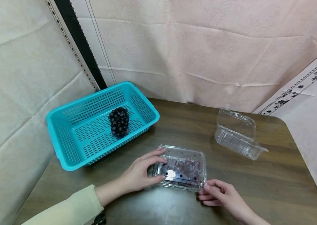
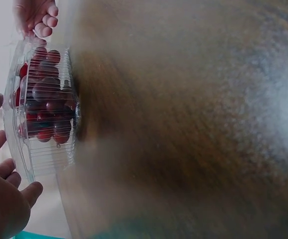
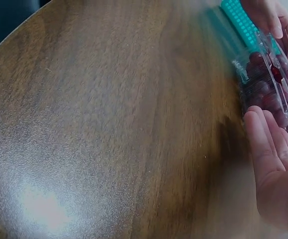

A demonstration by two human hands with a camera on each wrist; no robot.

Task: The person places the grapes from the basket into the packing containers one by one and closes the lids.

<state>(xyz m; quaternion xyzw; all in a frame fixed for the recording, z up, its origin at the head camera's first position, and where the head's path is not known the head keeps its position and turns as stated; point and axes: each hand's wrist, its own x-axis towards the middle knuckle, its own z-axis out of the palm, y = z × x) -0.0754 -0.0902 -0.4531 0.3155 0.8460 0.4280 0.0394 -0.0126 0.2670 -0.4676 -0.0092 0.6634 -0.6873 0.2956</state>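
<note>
A clear plastic clamshell box with reddish-purple grapes inside lies on the table, its lid down over them. My left hand spans the box's left side, fingers spread and fingertips at the lid's edge. At the front right corner, my right hand pinches the rim, thumb on top and the other fingers bent beneath. In the left wrist view the grapes show through the ribbed side wall. From the right wrist view, the lid's edge runs between the two hands.
A blue plastic basket stands at the left with a bunch of dark grapes in it. Another clear clamshell box sits at the back right with its lid raised. Cloth curtains hang behind the wooden table.
</note>
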